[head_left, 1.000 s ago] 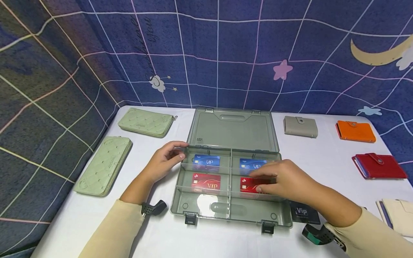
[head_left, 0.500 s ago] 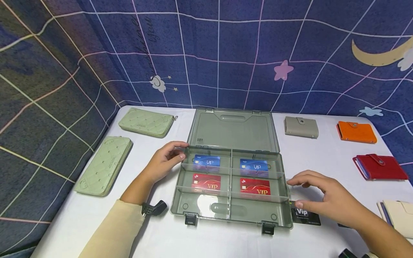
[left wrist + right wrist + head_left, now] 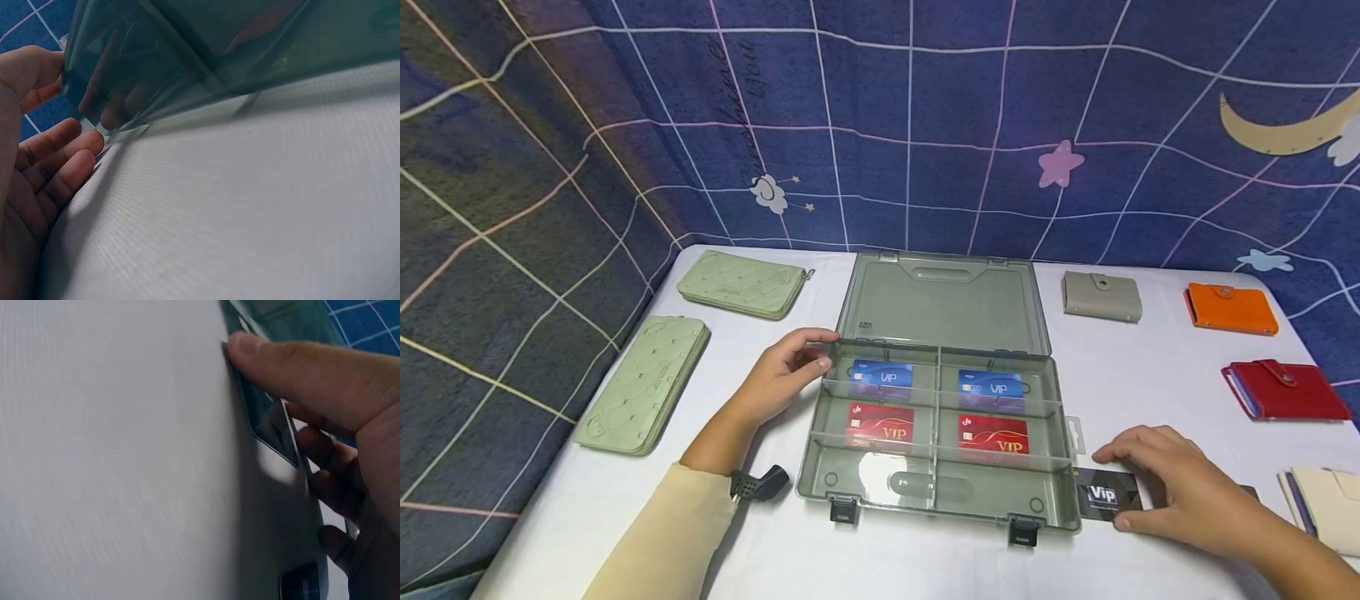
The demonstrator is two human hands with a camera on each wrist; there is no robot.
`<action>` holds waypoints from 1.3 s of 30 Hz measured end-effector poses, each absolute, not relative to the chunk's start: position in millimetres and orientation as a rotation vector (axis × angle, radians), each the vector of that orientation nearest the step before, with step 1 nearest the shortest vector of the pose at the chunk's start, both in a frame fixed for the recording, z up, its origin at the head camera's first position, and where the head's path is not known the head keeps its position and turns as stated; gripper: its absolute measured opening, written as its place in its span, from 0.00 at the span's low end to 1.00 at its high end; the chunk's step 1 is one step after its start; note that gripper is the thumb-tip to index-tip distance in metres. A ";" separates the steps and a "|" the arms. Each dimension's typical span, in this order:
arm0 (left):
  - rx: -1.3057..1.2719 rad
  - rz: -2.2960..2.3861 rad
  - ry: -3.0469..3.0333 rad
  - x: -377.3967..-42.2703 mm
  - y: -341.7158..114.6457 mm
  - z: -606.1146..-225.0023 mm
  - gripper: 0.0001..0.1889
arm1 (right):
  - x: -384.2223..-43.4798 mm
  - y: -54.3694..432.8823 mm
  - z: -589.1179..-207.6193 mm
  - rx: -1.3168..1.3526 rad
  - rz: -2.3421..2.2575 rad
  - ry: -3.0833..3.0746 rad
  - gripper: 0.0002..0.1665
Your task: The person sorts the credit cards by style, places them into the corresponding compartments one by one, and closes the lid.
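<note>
A translucent grey-green divided storage box (image 3: 985, 492) lies with its lid (image 3: 943, 304) folded back. Inside are two blue VIP cards (image 3: 882, 377) in the back compartments and two red VIP cards (image 3: 992, 435) in the middle ones. My left hand (image 3: 782, 375) holds the box's back left corner, index finger at the back and thumb at the side. Flat on the table, against the box's right side, is a black Vip card (image 3: 1105, 493). My right hand (image 3: 1187, 492) spans it, thumb (image 3: 250, 353) at its near edge and fingers spread past the far edge.
Another black card (image 3: 303, 581) lies partly hidden under my right hand. Two green quilted wallets (image 3: 741, 285) are at the left. Around the right side lie grey (image 3: 1101, 296), orange (image 3: 1231, 308), red (image 3: 1285, 390) and cream (image 3: 1326, 508) card holders. A white hang tab (image 3: 1075, 435) shows beside the box.
My right hand has left the red card in the right middle compartment and moved right and toward me, down to the black Vip card. My left hand stays on the box corner.
</note>
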State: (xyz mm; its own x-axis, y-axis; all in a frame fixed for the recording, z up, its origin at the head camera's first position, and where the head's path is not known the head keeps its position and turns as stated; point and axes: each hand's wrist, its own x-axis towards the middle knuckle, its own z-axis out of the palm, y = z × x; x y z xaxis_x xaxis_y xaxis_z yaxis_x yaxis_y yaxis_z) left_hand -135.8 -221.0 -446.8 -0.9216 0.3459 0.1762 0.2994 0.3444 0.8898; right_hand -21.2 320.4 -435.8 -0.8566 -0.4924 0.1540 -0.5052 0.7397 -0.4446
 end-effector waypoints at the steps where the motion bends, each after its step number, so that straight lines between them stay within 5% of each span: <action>1: 0.611 1.666 2.540 -135.8 -220.9 -446.6 0.19 | -21.0 319.2 -436.7 0.822 0.736 -2.919 0.43; 11: 0.604 1.663 2.526 -136.2 -220.0 -446.0 0.19 | -17.0 306.0 -430.2 0.710 0.779 -3.058 0.39; 22: 0.596 1.658 2.541 -136.6 -220.7 -447.4 0.19 | -19.5 323.5 -408.1 0.692 1.222 -3.021 0.22; 39: 0.584 1.665 2.546 -136.5 -219.2 -445.6 0.19 | -41.3 299.0 -360.4 0.776 1.530 -2.959 0.18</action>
